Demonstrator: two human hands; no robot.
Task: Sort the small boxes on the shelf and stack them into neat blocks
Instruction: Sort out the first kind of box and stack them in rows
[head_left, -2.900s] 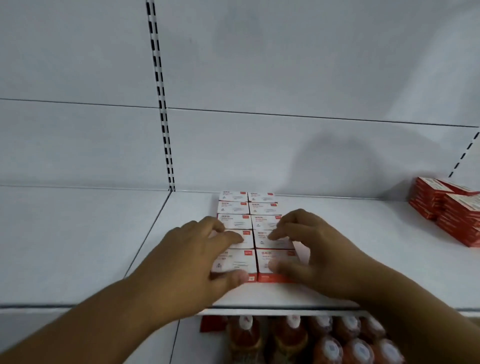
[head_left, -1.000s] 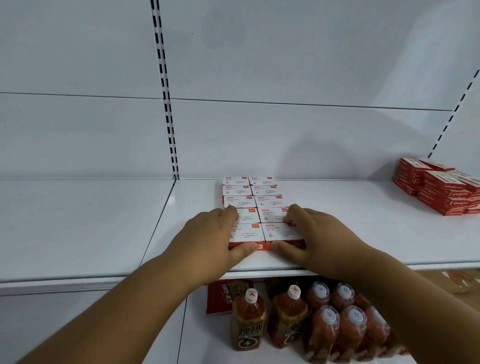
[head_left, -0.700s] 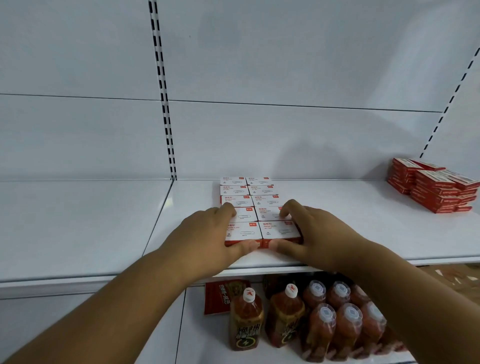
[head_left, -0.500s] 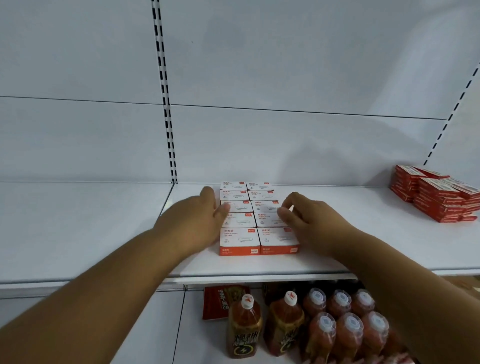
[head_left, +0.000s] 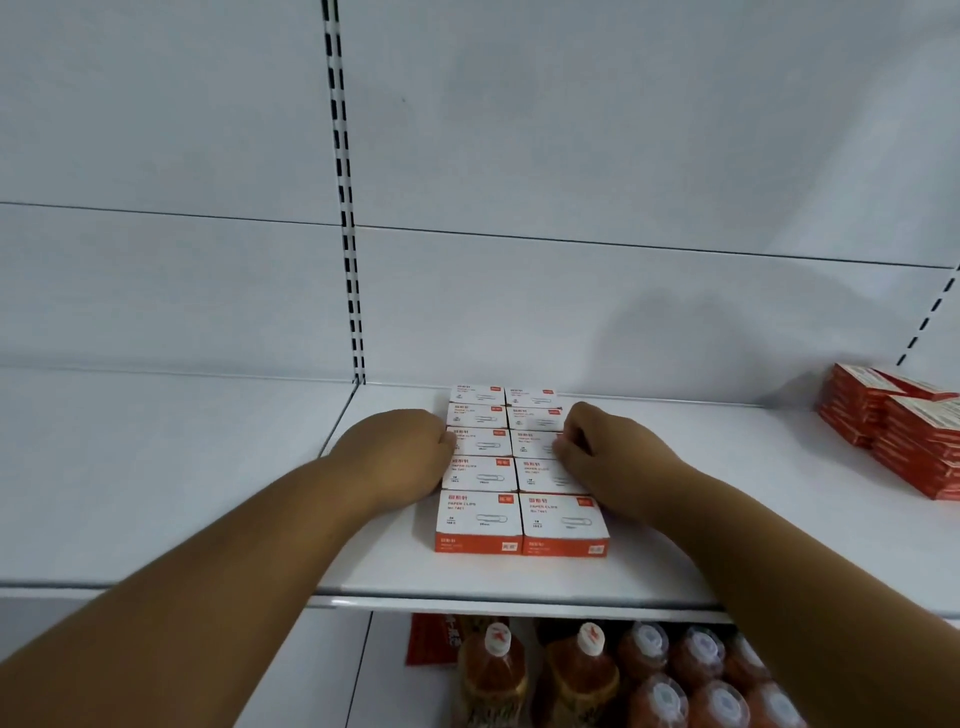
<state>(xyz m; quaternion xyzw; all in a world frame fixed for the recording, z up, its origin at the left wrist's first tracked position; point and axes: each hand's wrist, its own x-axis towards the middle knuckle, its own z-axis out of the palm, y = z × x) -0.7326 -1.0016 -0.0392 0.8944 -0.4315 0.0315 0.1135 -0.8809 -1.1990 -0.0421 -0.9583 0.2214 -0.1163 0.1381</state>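
Left hand: the left hand lies against the left side of the block, level with its middle rows; the fingers are bent in towards the boxes and their tips are out of sight, so whether they press or pinch cannot be told
Right hand: the right hand rests on the right side of the block, fingers curled over the top of the third box from the front in the right column; a firm pinch cannot be told
Block: white-topped boxes with orange fronts, laid two across and five deep between the two hands, each touching the next
Axis: the long run of the block goes away from the hands towards the back wall; the orange fronts face the person
Front boxes: the front pair sits just nearer the person than both hands and neither hand touches it
Shelf: the white shelf carries the block, near its front edge
Red stack: red boxes piled well to the right of the right hand, on the same shelf
Below: bottles with white caps stand on the level under the hands
Wall: pale panels with a slotted upright beyond the left hand
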